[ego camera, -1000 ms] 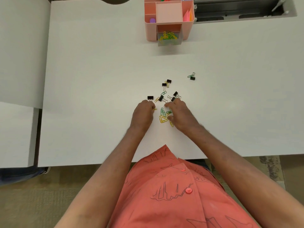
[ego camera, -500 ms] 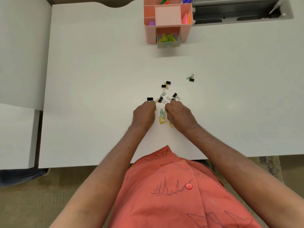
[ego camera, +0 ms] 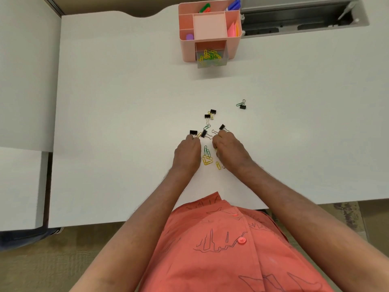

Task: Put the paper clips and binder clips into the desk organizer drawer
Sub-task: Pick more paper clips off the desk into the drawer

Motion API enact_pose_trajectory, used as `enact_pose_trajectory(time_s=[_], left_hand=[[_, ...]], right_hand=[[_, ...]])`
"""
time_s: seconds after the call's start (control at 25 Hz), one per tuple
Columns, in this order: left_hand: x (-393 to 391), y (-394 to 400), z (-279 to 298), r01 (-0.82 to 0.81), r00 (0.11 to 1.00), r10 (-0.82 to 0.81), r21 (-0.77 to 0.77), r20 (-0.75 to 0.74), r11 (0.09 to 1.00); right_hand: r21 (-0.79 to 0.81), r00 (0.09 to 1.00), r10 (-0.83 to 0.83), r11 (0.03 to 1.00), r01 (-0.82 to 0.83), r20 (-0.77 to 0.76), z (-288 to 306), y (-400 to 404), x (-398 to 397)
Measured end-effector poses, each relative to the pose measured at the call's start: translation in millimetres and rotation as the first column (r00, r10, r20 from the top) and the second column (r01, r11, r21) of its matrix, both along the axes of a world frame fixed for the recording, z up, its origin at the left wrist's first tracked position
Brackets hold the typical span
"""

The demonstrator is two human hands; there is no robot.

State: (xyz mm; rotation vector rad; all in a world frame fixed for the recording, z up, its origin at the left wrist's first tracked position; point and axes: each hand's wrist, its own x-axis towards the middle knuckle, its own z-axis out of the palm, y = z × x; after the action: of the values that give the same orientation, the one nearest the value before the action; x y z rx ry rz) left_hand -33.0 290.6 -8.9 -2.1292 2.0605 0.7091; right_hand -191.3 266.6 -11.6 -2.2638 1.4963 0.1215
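A pink desk organizer (ego camera: 187, 49) stands at the far side of the white desk. Its clear drawer (ego camera: 223, 62) is pulled out and holds several yellow and green paper clips. Loose yellow and green paper clips (ego camera: 207, 158) lie between my hands. Several black binder clips lie just beyond them, such as the ones at the left (ego camera: 193, 132), the right (ego camera: 222, 127) and farther out (ego camera: 242, 106). My left hand (ego camera: 187, 153) rests knuckles-up, fingertips curled down beside a binder clip. My right hand (ego camera: 229, 150) is curled, with a bit of yellow paper clip showing under its fingers.
The organizer's top compartments hold markers (ego camera: 233, 5), pink sticky notes (ego camera: 232, 29) and a purple item (ego camera: 189, 36). A grey cable tray (ego camera: 294, 20) is recessed at the far right. Another white desk (ego camera: 23, 81) adjoins on the left. The desk's near edge runs at my torso.
My right hand's fingers have drawn in leftward over the clips, and the green clips that lay by them are no longer visible. My left hand has barely moved.
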Motion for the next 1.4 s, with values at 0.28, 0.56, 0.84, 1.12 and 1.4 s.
enact_pose_trajectory(time_s=[0.28, 0.56, 0.84, 1.12, 1.4], left_hand=[[9.7, 12.1, -2.8, -0.182, 0.936, 0.166, -0.023, -0.31, 0.983], [14.0, -25.4, 30.4, -0.472, 0.725, 0.347, -0.063, -0.595, 0.879], [21.3, -120.5, 68.9, -0.534, 0.69, 0.257, -0.237, -0.677, 0.811], [18.5, -219.3, 64.6, -0.454, 0.809, 0.224, -0.336, -0.544, 0.825], [7.1, -265.2, 46.4, -0.233, 0.948, 0.127, -0.361, -0.293, 0.903]], right_hand=[[0.617, 0.633, -0.67, 0.699, 0.362, 0.388, 17.2, -30.6, -18.3], [0.615, 0.325, -0.672, 0.74, 0.272, 0.665, 81.5, -129.3, -13.2], [-0.089, 0.831, -0.304, 0.918, 0.386, 0.465, 88.3, -248.3, 32.0], [-0.168, 0.85, -0.233, 0.923, 0.347, 0.472, 62.7, -263.2, 27.4], [-0.003, 0.613, -0.414, 0.827, 0.562, 0.673, 38.2, -183.7, -14.6]])
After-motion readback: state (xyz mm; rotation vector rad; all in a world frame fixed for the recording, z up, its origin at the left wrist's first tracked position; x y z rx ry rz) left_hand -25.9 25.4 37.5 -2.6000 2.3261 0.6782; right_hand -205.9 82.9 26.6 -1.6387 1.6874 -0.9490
